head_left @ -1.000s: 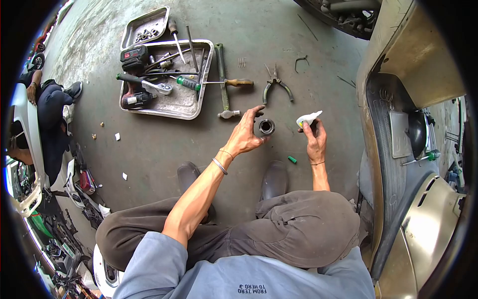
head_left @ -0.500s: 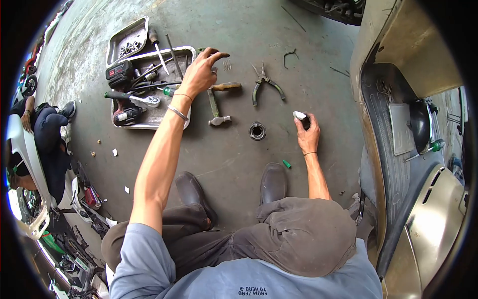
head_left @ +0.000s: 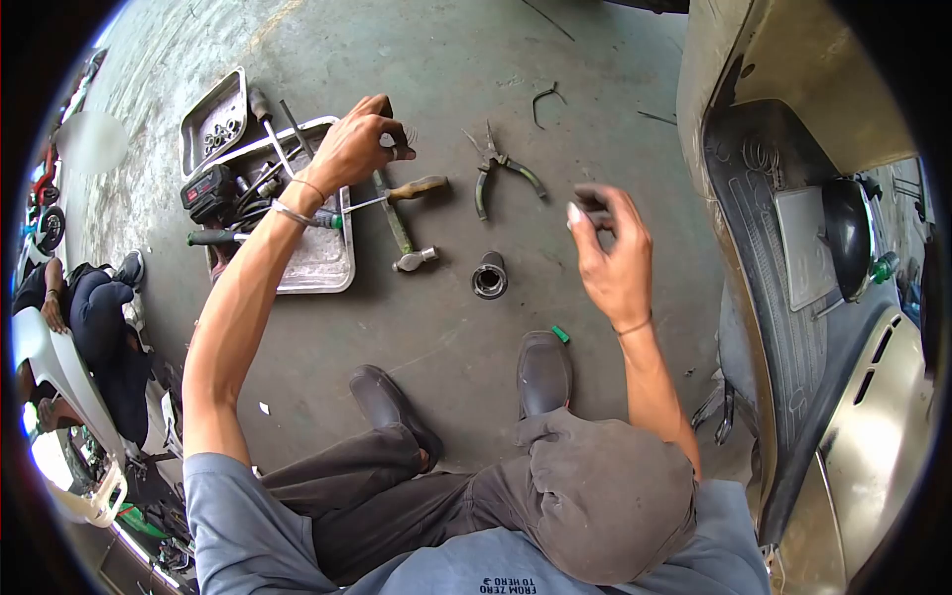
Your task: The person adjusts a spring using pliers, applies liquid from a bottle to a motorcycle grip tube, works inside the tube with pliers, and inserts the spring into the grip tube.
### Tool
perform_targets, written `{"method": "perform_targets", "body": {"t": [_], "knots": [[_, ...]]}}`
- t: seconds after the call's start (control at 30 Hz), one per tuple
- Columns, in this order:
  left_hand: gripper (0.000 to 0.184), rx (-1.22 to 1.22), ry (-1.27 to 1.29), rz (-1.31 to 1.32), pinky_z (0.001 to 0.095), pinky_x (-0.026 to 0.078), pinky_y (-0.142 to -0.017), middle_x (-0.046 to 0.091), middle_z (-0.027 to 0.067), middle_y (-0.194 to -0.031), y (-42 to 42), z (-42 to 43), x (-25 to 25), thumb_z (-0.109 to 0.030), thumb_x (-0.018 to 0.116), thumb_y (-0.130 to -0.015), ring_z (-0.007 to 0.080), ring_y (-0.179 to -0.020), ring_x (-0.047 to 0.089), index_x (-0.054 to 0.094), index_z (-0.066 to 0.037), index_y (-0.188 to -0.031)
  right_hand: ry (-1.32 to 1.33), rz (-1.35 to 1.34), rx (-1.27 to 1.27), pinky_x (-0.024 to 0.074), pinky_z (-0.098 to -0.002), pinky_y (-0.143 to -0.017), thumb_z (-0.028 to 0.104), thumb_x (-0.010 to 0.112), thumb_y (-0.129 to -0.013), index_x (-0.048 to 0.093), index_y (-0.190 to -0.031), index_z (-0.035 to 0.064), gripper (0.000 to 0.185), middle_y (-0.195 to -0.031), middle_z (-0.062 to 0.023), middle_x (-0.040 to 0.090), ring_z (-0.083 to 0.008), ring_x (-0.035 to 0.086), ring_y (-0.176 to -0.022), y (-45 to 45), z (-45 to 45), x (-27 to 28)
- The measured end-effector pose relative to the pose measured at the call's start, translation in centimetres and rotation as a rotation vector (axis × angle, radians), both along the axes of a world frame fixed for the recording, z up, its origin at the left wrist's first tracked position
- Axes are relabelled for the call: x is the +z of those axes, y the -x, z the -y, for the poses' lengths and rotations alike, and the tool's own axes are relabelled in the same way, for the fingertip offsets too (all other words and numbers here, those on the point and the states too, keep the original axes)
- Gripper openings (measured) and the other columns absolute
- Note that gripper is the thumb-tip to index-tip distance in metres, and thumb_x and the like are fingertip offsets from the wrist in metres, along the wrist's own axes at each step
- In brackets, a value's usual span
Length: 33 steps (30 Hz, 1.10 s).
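My left hand (head_left: 359, 144) is over the right edge of the tool tray, its fingers curled together beside thin coil springs (head_left: 411, 135) on the floor. What is between the fingertips, if anything, is too small to make out. My right hand (head_left: 617, 253) is raised to the right of the pliers, thumb and curled fingers apart, with a white smear at the thumb tip. No object shows in it. Between the hands lie the green-handled pliers (head_left: 490, 164), spread open, a hammer (head_left: 402, 233) with a wooden-handled tool (head_left: 416, 187) across it, and an upright dark cylindrical part (head_left: 489, 277).
The metal tray (head_left: 342, 273) at left holds a cordless drill (head_left: 210, 193) and several tools. A smaller tray (head_left: 186, 144) has sockets. A green cap (head_left: 561, 334) lies by my right shoe. At right stands a scooter body (head_left: 729, 188); another person (head_left: 99, 307) sits at far left.
My right hand has lifted and its thumb and fingers have parted. The left hand's fingers have curled down near the springs. The whole view has shifted slightly.
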<state>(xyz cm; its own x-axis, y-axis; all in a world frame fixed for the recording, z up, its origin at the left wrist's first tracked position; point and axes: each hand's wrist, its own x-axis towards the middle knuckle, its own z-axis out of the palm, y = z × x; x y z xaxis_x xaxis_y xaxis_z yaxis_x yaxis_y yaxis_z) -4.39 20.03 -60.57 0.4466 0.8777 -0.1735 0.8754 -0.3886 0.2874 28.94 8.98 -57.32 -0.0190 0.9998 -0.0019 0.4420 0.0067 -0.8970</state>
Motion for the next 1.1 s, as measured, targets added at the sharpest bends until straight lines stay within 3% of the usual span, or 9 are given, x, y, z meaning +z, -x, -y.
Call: {"method": "perform_targets", "body": {"t": [0.07,0.23,0.3,0.4,0.5,0.67,0.8,0.93,1.1], "knots": [[0.04,0.111,-0.028,0.114,0.0395,0.051,-0.085,0.058,0.0127,-0.108,0.6,1.7,3.4,-0.038,0.083,-0.078,0.031,-0.102,0.059,0.076,-0.002,-0.093,-0.027,0.143,0.165,0.0513,-0.044,-0.086,0.018,0.064,-0.092,0.063,-0.111,-0.0006,0.027,-0.104,-0.0163,0.065,-0.0334,0.064,-0.102,2.9,-3.6,-1.5],[0.043,0.409,0.263,0.465,0.0298,0.055,-0.078,0.069,0.0086,-0.107,5.0,8.3,10.7,-0.028,0.088,-0.077,0.0148,-0.085,0.068,0.072,0.003,-0.101,0.346,0.765,0.401,0.0461,-0.0591,-0.1,0.053,0.073,-0.085,0.041,-0.142,0.0033,0.082,-0.142,-0.0284,0.041,-0.048,0.045,-0.129,10.3,-7.1,-8.0],[0.032,0.624,0.381,0.511,0.0253,0.055,-0.082,0.068,0.0051,-0.113,5.6,12.0,14.2,-0.01,0.085,-0.08,0.0079,-0.095,0.063,0.068,0.002,-0.105,0.284,0.901,0.423,0.0496,-0.0559,-0.096,0.043,0.083,-0.078,0.043,-0.139,0.0048,0.083,-0.136,-0.0201,0.043,-0.0415,0.045,-0.127,11.7,-6.6,-8.5],[0.054,0.744,0.325,0.82,0.0284,0.057,-0.084,0.066,0.0076,-0.112,6.4,16.9,16.9,-0.002,0.086,-0.076,0.0122,-0.099,0.063,0.054,-0.002,-0.119,0.295,0.927,0.378,0.0512,-0.0578,-0.094,0.037,0.087,-0.075,0.04,-0.139,0.0117,0.083,-0.137,-0.0228,0.043,-0.0438,0.044,-0.129,11.7,-7.2,-9.3],[0.07,0.805,0.316,0.993,0.0273,0.055,-0.083,0.062,0.0077,-0.116,5.8,20.5,18.4,-0.006,0.085,-0.079,0.0122,-0.097,0.062,0.05,-0.003,-0.139,0.322,0.884,0.309,0.0479,-0.0614,-0.096,0.023,0.079,-0.077,0.038,-0.141,0.0094,0.077,-0.131,-0.0289,0.052,-0.0475,0.048,-0.128,10.9,-8.2,-10.5],[0.045,0.641,0.012,0.595,0.0272,0.053,-0.071,0.065,0.0051,-0.114,4.5,23.3,18.2,-0.011,0.087,-0.076,0.0111,-0.09,0.062,0.069,-0.004,-0.117,0.226,0.879,0.316,0.0497,-0.0531,-0.096,0.026,0.071,-0.079,0.058,-0.123,0.0017,0.052,-0.117,-0.0221,0.065,-0.0409,0.059,-0.119,9.4,-9.0,-11.0],[0.049,0.475,-0.16,0.369,0.0298,0.053,-0.067,0.067,0.0078,-0.107,3.7,24.3,18.3,-0.019,0.089,-0.074,0.0194,-0.083,0.066,0.07,-0.008,-0.117,0.19,0.233,0.366,0.0542,-0.0332,-0.078,0.025,0.063,-0.082,0.069,-0.098,-0.0025,0.032,-0.079,-0.0124,0.07,-0.029,0.07,-0.086,8.5,-10.2,-7.6],[0.046,0.491,-0.111,0.281,0.0343,0.054,-0.074,0.066,0.0076,-0.108,3.6,25.0,17.9,-0.022,0.086,-0.076,0.0245,-0.089,0.067,0.069,-0.009,-0.117,0.702,-0.647,0.515,0.0491,-0.0259,-0.069,0.025,0.059,-0.092,0.061,-0.117,0.0006,0.035,-0.089,-0.0029,0.061,-0.0131,0.058,-0.073,9.8,-5.9,3.1],[0.045,0.514,-0.025,0.178,0.0387,0.053,-0.084,0.065,0.0076,-0.108,3.4,25.1,18.3,-0.025,0.083,-0.08,0.0288,-0.096,0.065,0.067,-0.009,-0.119,0.428,-0.029,1.064,0.0465,-0.0311,-0.075,0.026,0.074,-0.089,0.059,-0.125,0.002,0.046,-0.087,-0.0063,0.06,-0.016,0.056,-0.08,10.9,0.0,7.6]]}}
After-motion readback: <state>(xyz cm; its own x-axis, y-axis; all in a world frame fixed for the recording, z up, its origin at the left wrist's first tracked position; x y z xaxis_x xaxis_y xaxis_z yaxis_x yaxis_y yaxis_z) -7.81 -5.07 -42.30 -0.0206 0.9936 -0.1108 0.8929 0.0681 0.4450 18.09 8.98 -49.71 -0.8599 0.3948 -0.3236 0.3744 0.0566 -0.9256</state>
